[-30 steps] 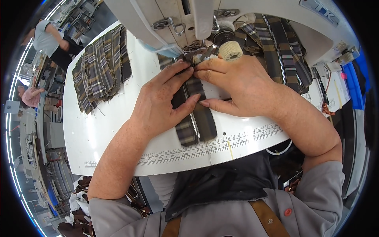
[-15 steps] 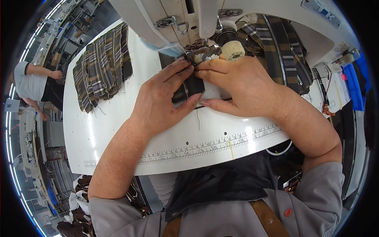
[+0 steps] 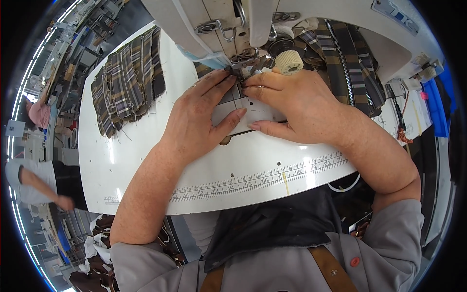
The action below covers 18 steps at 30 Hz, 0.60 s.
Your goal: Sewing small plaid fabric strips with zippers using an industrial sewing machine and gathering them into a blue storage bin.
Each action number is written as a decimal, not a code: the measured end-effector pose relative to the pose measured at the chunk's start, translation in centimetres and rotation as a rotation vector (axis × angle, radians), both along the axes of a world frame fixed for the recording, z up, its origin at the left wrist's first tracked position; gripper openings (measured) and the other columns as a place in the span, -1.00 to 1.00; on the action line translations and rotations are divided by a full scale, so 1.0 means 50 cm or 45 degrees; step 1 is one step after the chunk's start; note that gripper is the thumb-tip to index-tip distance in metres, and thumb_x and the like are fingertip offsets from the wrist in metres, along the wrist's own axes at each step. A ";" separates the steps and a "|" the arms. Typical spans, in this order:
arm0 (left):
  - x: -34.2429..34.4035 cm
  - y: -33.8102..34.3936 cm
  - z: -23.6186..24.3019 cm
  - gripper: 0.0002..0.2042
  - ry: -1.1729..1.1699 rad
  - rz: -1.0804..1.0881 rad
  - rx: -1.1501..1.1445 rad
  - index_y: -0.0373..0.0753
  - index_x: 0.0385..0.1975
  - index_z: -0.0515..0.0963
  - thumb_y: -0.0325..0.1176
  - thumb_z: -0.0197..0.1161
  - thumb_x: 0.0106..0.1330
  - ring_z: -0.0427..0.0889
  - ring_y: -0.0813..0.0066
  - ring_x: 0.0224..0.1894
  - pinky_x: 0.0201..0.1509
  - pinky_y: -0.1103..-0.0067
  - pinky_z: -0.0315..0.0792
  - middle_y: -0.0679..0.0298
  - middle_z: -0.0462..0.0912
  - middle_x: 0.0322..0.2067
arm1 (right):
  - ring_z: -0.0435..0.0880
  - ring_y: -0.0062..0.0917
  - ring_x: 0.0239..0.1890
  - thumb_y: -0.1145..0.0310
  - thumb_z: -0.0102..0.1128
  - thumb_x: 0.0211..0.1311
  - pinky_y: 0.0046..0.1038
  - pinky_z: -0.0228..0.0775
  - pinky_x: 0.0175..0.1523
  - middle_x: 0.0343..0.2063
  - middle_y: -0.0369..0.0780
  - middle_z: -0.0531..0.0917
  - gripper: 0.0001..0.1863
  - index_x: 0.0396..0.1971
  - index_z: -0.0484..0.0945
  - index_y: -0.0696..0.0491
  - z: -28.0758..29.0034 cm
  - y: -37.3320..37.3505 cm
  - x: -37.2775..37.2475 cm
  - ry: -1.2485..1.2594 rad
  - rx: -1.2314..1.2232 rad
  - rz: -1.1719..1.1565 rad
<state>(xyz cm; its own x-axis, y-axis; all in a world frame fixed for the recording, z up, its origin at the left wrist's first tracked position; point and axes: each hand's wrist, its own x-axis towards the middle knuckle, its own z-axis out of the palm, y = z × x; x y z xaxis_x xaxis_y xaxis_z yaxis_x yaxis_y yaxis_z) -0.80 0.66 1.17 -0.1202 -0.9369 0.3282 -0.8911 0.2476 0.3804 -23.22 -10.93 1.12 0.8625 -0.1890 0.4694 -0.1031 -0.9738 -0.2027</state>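
My left hand (image 3: 192,114) lies on the sewing bed with fingers stretched toward the presser foot (image 3: 239,68), thumb apart and resting on the plate (image 3: 253,113). My right hand (image 3: 304,107) is flat on the other side, fingertips beside the foot, thumb spread toward me. Both sets of fingertips touch or lie very near a dark plaid zippered strip (image 3: 204,68), mostly hidden under the machine head and fingers. A cream dial (image 3: 288,61) sits above my right fingers on the white sewing machine (image 3: 216,19).
Frayed plaid pieces (image 3: 126,82) are piled at left, more with zippers (image 3: 348,68) behind at right. A white table (image 3: 126,170) carries a printed ruler. A pen-like tool (image 3: 395,104) and blue bin (image 3: 435,107) are far right. Co-workers (image 3: 36,177) are at far left.
The plaid strip has moved away from me under the machine, uncovering the plate and table. Both hands remain nearly in place, left fingertips slightly farther forward. A co-worker at left has moved down the picture.
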 end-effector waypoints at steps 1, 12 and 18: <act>0.002 0.000 -0.003 -0.43 -0.002 0.003 0.000 -0.39 0.26 0.60 -0.23 0.49 0.31 0.59 -0.08 0.35 0.44 0.27 0.47 -0.13 0.57 0.32 | 0.73 -0.26 -0.01 0.05 0.47 0.18 -0.22 0.64 0.04 -0.02 -0.16 0.75 -0.49 -0.04 0.73 0.15 -0.001 0.000 0.000 0.008 0.005 -0.003; 0.019 0.026 0.043 -0.53 0.078 0.071 0.018 -0.28 0.17 0.64 -0.30 0.50 0.27 0.75 0.27 -0.12 -0.05 0.45 0.59 0.10 0.74 -0.12 | 0.74 -0.25 0.03 0.06 0.41 0.28 -0.20 0.63 0.07 -0.03 -0.17 0.74 -0.54 -0.04 0.73 0.13 -0.002 -0.006 0.000 0.024 0.017 0.002; 0.029 0.188 0.048 -0.59 0.200 0.533 0.242 -0.17 0.13 0.72 -0.34 0.50 0.25 0.35 0.64 -0.58 -0.48 0.59 0.19 0.46 0.42 -0.63 | 0.75 -0.25 0.00 0.09 0.40 0.29 -0.20 0.63 0.05 -0.05 -0.20 0.74 -0.60 -0.07 0.74 0.10 -0.017 -0.018 -0.002 -0.057 0.020 -0.003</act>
<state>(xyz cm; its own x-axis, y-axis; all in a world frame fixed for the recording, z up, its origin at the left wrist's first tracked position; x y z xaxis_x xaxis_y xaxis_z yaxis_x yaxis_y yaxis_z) 0.66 10.09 3.59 0.3168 -0.9395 0.1302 -0.8275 -0.2067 0.5220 -23.30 -11.83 0.27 0.8404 -0.1992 0.5041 -0.0963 -0.9701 -0.2227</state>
